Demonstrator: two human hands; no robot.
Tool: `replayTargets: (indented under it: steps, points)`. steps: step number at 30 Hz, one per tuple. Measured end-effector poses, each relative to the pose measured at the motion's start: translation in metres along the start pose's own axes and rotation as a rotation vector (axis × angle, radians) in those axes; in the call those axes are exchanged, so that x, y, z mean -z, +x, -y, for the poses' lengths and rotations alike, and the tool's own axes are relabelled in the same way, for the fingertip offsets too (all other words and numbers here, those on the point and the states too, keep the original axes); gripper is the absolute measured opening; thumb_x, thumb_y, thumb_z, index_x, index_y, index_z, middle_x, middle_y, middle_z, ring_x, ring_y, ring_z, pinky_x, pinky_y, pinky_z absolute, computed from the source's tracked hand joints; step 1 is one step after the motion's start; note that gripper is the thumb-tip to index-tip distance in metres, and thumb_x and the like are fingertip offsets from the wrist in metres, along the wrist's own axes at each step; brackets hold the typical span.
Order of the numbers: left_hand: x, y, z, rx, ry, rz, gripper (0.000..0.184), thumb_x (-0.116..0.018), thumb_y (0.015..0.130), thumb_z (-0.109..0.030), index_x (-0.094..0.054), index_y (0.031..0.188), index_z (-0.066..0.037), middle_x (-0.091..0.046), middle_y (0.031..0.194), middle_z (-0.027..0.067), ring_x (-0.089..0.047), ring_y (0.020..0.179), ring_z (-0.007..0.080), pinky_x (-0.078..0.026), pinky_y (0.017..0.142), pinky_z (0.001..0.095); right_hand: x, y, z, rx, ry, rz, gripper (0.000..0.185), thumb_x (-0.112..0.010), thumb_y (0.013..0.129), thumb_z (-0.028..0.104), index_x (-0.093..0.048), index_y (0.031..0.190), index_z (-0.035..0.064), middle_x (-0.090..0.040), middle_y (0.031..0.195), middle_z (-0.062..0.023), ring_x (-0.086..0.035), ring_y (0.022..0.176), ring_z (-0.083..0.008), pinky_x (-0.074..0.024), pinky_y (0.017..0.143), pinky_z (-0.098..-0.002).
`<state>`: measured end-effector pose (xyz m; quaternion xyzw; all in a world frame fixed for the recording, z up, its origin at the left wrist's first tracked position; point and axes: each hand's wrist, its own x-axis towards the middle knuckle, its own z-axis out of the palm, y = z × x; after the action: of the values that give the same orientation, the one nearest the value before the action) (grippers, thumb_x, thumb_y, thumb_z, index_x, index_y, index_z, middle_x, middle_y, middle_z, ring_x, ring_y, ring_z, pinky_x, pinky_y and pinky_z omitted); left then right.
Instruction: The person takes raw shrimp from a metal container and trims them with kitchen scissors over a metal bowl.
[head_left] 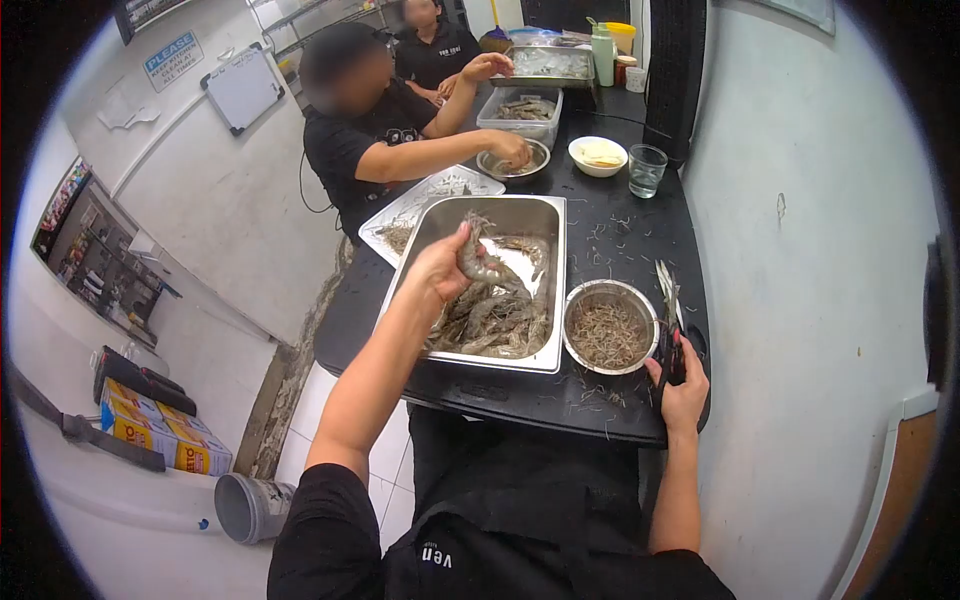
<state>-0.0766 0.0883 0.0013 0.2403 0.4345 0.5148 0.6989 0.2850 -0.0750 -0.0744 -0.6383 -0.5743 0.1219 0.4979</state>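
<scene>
My left hand is closed around a raw grey shrimp, held above a deep steel pan. More whole shrimp lie heaped in the near part of that pan. Over at the table's right edge, my right hand grips a pair of scissors by its dark handles, blades pointing away from me. Between the pan and the scissors stands a round steel bowl holding a pile of thin shrimp trimmings.
Trimmings litter the black table. Farther back are a drinking glass, a white bowl, a small metal bowl and a plastic tub of shrimp. A co-worker reaches into the metal bowl; another person is behind.
</scene>
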Motion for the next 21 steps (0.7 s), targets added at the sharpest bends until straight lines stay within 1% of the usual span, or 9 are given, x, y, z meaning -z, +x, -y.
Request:
replayTargets:
  steps: [3, 7, 9, 11, 12, 14, 15, 18, 21]
  points:
    - [-0.001, -0.006, 0.017, -0.017, -0.179, 0.038, 0.022, -0.044, 0.101, -0.022, -0.05, 0.109, -0.003, -0.053, 0.092, 0.009, -0.054, 0.079, 0.0217, -0.055, 0.08, 0.049, -0.002, 0.0, -0.006, 0.007, -0.005, -0.004, 0.061, -0.084, 0.072, 0.016, -0.057, 0.122, -0.0039, -0.067, 0.103, -0.0101, -0.063, 0.087, -0.0142, -0.0492, 0.08, -0.0276]
    - [-0.012, -0.009, 0.015, -0.005, -0.233, -0.006, 0.024, -0.038, 0.103, -0.016, -0.045, 0.117, 0.002, -0.055, 0.102, 0.0164, -0.059, 0.093, 0.0247, -0.054, 0.083, 0.0525, -0.001, -0.001, -0.003, 0.028, -0.006, -0.01, 0.061, -0.084, 0.072, 0.016, -0.056, 0.122, -0.0054, -0.067, 0.102, -0.0102, -0.063, 0.087, -0.014, -0.0492, 0.081, -0.0269]
    - [-0.017, -0.014, 0.015, -0.017, -0.228, 0.083, 0.026, -0.039, 0.102, -0.014, -0.042, 0.122, 0.002, -0.056, 0.11, 0.0167, -0.06, 0.098, 0.0245, -0.052, 0.087, 0.0489, 0.001, -0.002, -0.002, -0.004, -0.011, 0.003, 0.062, -0.085, 0.071, 0.016, -0.056, 0.122, -0.0054, -0.067, 0.1, -0.0103, -0.063, 0.086, -0.0141, -0.0492, 0.08, -0.0271]
    - [-0.037, -0.042, 0.013, -0.108, 0.002, 0.141, 0.031, -0.042, 0.102, -0.02, -0.043, 0.125, 0.001, -0.056, 0.116, 0.0142, -0.058, 0.098, 0.0223, -0.05, 0.091, 0.0404, -0.001, -0.002, -0.008, 0.099, 0.079, -0.054, 0.063, -0.087, 0.066, 0.023, -0.061, 0.119, 0.0022, -0.064, 0.089, -0.0074, -0.059, 0.077, -0.0156, -0.0488, 0.071, -0.029]
    - [-0.036, -0.042, 0.018, -0.101, 0.002, 0.142, 0.031, -0.042, 0.102, -0.02, -0.043, 0.125, 0.001, -0.056, 0.116, 0.0142, -0.058, 0.098, 0.0223, -0.05, 0.091, 0.0404, 0.004, -0.002, -0.004, 0.093, 0.076, -0.054, 0.063, -0.087, 0.066, 0.023, -0.061, 0.119, 0.0022, -0.064, 0.089, -0.0074, -0.059, 0.077, -0.0156, -0.0488, 0.071, -0.029]
    - [-0.031, -0.038, 0.03, -0.086, 0.141, 0.12, 0.032, -0.051, 0.099, -0.016, -0.044, 0.126, 0.001, -0.064, 0.107, 0.0099, -0.062, 0.086, 0.0176, -0.05, 0.078, 0.0285, 0.023, 0.004, 0.015, -0.081, 0.08, 0.109, 0.066, -0.089, 0.063, 0.027, -0.062, 0.118, 0.002, -0.065, 0.091, -0.0086, -0.06, 0.077, -0.0156, -0.0495, 0.072, -0.0298]
    - [-0.029, -0.038, 0.034, -0.069, 0.14, 0.121, 0.032, -0.051, 0.099, -0.016, -0.044, 0.126, 0.001, -0.064, 0.107, 0.0099, -0.062, 0.086, 0.0176, -0.05, 0.078, 0.0285, 0.03, 0.006, 0.024, -0.095, 0.071, 0.111, 0.066, -0.089, 0.063, 0.027, -0.062, 0.118, 0.002, -0.065, 0.091, -0.0086, -0.06, 0.077, -0.0156, -0.0495, 0.072, -0.0298]
    - [-0.034, -0.046, 0.039, -0.396, 0.518, 0.159, 0.038, -0.064, 0.091, -0.012, -0.051, 0.125, -0.002, -0.064, 0.103, 0.0073, -0.058, 0.078, 0.0084, -0.047, 0.071, 0.021, 0.045, 0.013, 0.055, 0.065, -0.056, 0.284, 0.075, -0.09, 0.056, 0.035, -0.063, 0.118, 0.0049, -0.064, 0.086, -0.0083, -0.06, 0.078, -0.0189, -0.0497, 0.072, -0.0319]
    - [-0.04, -0.055, 0.045, -0.478, 0.707, 0.219, 0.032, -0.065, 0.09, -0.012, -0.056, 0.118, 0.001, -0.064, 0.103, 0.0066, -0.057, 0.078, 0.0081, -0.047, 0.071, 0.0225, 0.044, 0.016, 0.074, 0.245, -0.135, 0.331, 0.077, -0.091, 0.056, 0.031, -0.061, 0.121, 0.0027, -0.063, 0.089, -0.0084, -0.061, 0.082, -0.0182, -0.0502, 0.072, -0.0313]
